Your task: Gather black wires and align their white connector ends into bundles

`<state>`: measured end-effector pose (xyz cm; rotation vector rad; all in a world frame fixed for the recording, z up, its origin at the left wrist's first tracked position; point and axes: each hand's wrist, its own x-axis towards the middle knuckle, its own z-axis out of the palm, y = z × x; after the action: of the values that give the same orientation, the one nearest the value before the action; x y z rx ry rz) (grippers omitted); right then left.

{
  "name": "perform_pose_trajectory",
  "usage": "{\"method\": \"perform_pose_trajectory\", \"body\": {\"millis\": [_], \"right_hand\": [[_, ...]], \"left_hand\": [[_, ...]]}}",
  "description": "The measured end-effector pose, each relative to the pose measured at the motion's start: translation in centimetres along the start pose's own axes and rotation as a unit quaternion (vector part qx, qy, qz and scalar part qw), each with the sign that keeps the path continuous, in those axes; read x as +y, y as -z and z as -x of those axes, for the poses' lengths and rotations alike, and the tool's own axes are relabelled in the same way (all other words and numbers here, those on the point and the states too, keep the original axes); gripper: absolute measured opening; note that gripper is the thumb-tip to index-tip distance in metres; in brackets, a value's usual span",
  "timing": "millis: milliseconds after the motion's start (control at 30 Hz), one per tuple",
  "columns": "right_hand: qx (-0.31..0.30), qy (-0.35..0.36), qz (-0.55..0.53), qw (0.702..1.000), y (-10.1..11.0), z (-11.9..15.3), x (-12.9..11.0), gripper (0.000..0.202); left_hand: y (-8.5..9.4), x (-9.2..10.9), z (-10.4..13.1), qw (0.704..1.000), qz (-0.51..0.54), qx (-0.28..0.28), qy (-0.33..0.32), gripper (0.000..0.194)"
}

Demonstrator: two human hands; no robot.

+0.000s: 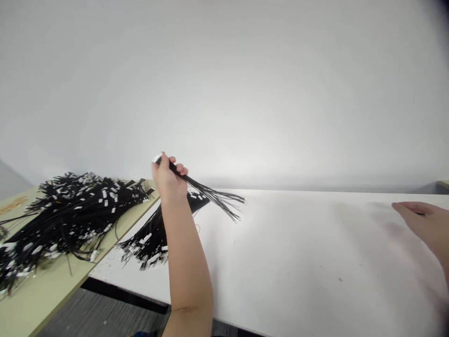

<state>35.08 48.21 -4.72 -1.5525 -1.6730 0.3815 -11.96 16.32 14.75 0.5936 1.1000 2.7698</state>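
My left hand [170, 175] is closed around a bundle of thin black cables [206, 189], raised above the white table. A white connector end shows at the top of that hand, and the loose cable ends fan out to the right. Under my left forearm lies a pile of black cables [150, 238] with white connectors, partly hidden by the arm. At the right edge, my right hand [423, 222] has its thumb and fingers pressed together over the table. A small dark bit shows in its grip, too little to name; the picture cuts off part of this hand.
A large heap of black cables with white connectors [77, 210] covers much of the pale yellow table [42, 299] at left. The white table [280, 262] adjoins it, with small specks on its surface. A plain wall [245, 93] stands behind; grey floor [94, 313] shows below.
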Motion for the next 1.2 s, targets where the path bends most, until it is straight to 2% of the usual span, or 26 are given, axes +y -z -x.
{"method": "perform_pose_trajectory", "body": {"millis": [33, 100, 200, 267, 367, 400, 467, 533, 600, 667, 767, 867, 967, 1033, 1100, 1200], "right_hand": [[-0.026, -0.055, 0.016, 0.998, 0.2, 0.2, -1.1, 0.016], [-0.082, -0.067, 0.013, 0.994, 0.4, 1.1, -3.4, 0.022], [-0.132, 0.034, -0.075, 0.988, -0.4, 3.8, -7.2, 0.026], [-0.193, 0.09, -0.143, 0.967, -1.6, 6.3, -9.5, 0.028], [-0.233, 0.145, -0.186, 0.943, -3.6, 10.2, -12.7, 0.026], [-0.25, 0.164, -0.199, 0.933, -4.1, 11.5, -13.7, 0.027], [-0.296, 0.214, -0.267, 0.892, -4.6, 13.7, -15.7, 0.03], [-0.298, 0.23, -0.323, 0.868, -4.4, 15.3, -17.6, 0.028], [-0.279, 0.24, -0.347, 0.863, -3.8, 16.0, -19.2, 0.015], [-0.252, 0.252, -0.368, 0.859, -2.7, 15.7, -20.5, 0.016], [-0.221, 0.261, -0.392, 0.854, -0.8, 13.5, -22.1, 0.017], [-0.242, 0.245, -0.375, 0.861, 1.3, 10.5, -23.7, 0.022], [-0.181, 0.205, -0.403, 0.873, 2.8, 8.1, -24.7, 0.022], [-0.124, 0.175, -0.462, 0.861, 3.3, 7.1, -25.0, 0.024], [-0.089, 0.148, -0.521, 0.836, 3.6, 6.5, -25.0, 0.027], [-0.083, 0.134, -0.574, 0.803, 4.1, 5.9, -24.7, 0.034]], "left_hand": [[-0.3, -0.5, -0.1, 0.997, 0.03, 0.003, 0.07, 0.006], [-1.0, -1.6, -0.1, 0.985, 0.079, 0.01, 0.15, 0.006], [-2.2, -3.2, 0.3, 0.979, 0.097, 0.029, 0.175, 0.006], [-3.0, -4.2, 0.8, 0.976, 0.106, 0.035, 0.186, 0.006], [-4.0, -5.3, 1.7, 0.97, 0.123, 0.032, 0.207, 0.008], [-4.2, -5.6, 2.0, 0.967, 0.128, 0.029, 0.217, 0.011], [-4.7, -6.1, 2.5, 0.962, 0.137, 0.02, 0.236, 0.02], [-5.0, -6.4, 2.9, 0.957, 0.146, 0.012, 0.249, 0.027], [-5.3, -6.5, 3.3, 0.955, 0.157, 0.005, 0.251, 0.03], [-5.6, -6.3, 3.6, 0.954, 0.167, -0.004, 0.251, 0.03], [-5.9, -5.5, 4.2, 0.95, 0.173, -0.048, 0.254, 0.028], [-6.1, -4.6, 5.1, 0.955, 0.123, -0.122, 0.239, 0.027], [-6.3, -3.7, 6.1, 0.955, 0.038, -0.206, 0.21, 0.032], [-6.3, -3.1, 6.9, 0.949, -0.027, -0.251, 0.186, 0.036], [-6.3, -2.6, 7.6, 0.936, -0.101, -0.295, 0.165, 0.035], [-6.3, -2.1, 8.4, 0.913, -0.208, -0.325, 0.128, 0.029]]}}
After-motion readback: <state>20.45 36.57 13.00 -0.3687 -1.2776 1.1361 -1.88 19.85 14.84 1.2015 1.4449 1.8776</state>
